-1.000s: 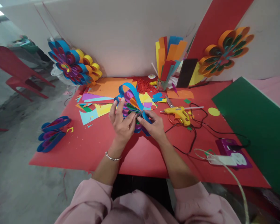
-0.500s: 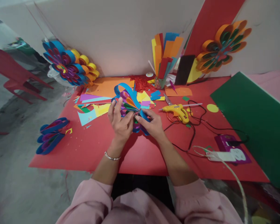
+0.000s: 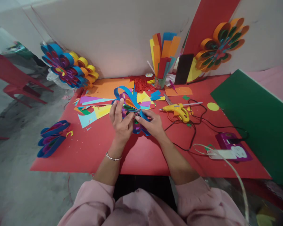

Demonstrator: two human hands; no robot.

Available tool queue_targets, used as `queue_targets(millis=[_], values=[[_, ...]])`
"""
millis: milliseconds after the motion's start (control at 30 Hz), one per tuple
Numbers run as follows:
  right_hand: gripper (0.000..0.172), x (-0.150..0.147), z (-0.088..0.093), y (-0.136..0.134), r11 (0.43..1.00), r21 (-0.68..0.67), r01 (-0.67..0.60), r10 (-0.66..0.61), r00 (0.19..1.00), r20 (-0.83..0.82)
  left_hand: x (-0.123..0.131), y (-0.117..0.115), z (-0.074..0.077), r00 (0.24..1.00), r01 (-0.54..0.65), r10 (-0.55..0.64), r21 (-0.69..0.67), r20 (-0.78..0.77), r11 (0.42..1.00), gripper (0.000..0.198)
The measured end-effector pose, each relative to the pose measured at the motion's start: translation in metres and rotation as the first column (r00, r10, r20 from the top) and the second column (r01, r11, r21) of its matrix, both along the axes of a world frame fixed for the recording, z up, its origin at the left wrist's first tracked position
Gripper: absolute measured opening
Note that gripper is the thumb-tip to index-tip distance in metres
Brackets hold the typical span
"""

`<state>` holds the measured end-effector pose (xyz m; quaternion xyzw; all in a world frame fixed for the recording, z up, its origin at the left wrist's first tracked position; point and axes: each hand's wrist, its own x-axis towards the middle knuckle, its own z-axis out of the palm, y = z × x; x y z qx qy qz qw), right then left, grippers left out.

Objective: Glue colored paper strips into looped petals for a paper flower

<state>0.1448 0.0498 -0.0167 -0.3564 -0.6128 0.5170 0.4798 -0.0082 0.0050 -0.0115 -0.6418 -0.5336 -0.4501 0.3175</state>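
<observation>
Over the middle of the red table, both hands grip a paper flower made of looped strips in blue, purple, orange and green. My left hand pinches it near its centre from the left, thumb and fingers around the loops. From the right, my right hand presses the gathered strip ends between thumb and fingers; the exact pinch points are partly hidden. Right of the hands lies a yellow glue gun on its cord, with scissors behind it. A smaller group of blue and purple paper loops rests at the table's left.
Paper scraps and an orange sheet lie behind the hands. A cup of paper strips stands by the wall near a dark phone-like slab. A power strip and green board are on the right. Finished-looking flowers lean at back left.
The view has shifted slightly, so background things sit a little further left. Both hands keep the same hold on the paper flower, with hardly any movement.
</observation>
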Motion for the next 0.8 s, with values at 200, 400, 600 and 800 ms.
queue_targets(millis=[200, 400, 600, 800], values=[[0.042, 0.000, 0.000, 0.001, 1.000, -0.001, -0.011, 0.011, 1.000, 0.000, -0.001, -0.001, -0.003, 0.999, -0.010, 0.012, -0.046, 0.036, 0.999, 0.019], [0.042, -0.001, 0.000, 0.001, 0.999, -0.041, 0.002, -0.002, 1.000, -0.023, -0.001, -0.003, -0.007, 0.998, 0.025, -0.019, -0.087, 0.066, 0.996, 0.018], [0.045, 0.000, -0.001, 0.002, 0.997, -0.071, -0.019, 0.017, 0.999, -0.028, -0.001, -0.003, -0.006, 1.000, 0.017, -0.016, -0.049, 0.025, 0.999, 0.017], [0.047, 0.012, 0.004, 0.008, 0.942, -0.249, -0.226, 0.199, 0.972, -0.126, -0.002, 0.000, -0.004, 0.997, 0.007, 0.002, -0.110, 0.082, 0.994, 0.020]])
